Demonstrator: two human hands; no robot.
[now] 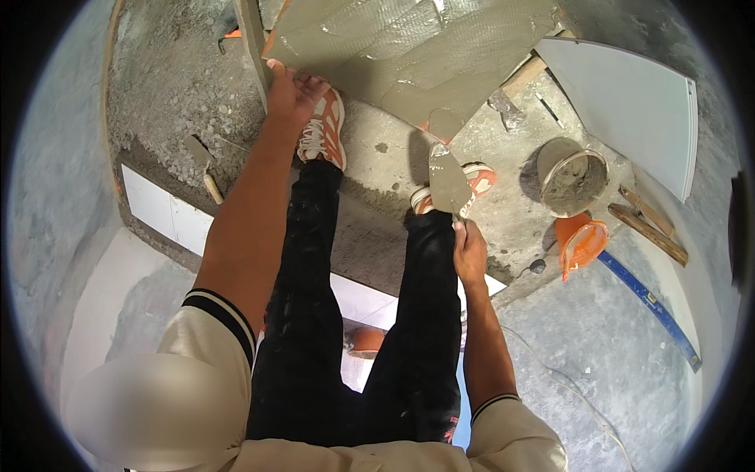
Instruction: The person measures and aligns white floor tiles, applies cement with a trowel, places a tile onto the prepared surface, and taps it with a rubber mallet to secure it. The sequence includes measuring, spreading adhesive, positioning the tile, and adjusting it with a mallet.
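A large tile (409, 55) lies spread with wet grey mortar at the top of the view, its orange edge showing at the corners. My left hand (295, 93) is at the tile's left corner, thumb at the edge and fingers bent beneath it; part of its grip is hard to make out. In my right hand (470, 250) is the handle of a trowel (448, 177). Grey mortar coats the blade, which points up toward the tile's near corner, above my right shoe (478, 179).
On the right stand a mortar bucket (574, 179), an orange bucket (580, 242), a blue spirit level (653, 303), wood pieces (649, 234) and a leaning white panel (629, 102). Another trowel (204, 169) lies left near gravel (169, 118) and white tiles (169, 208). A cable (566, 385) crosses the floor.
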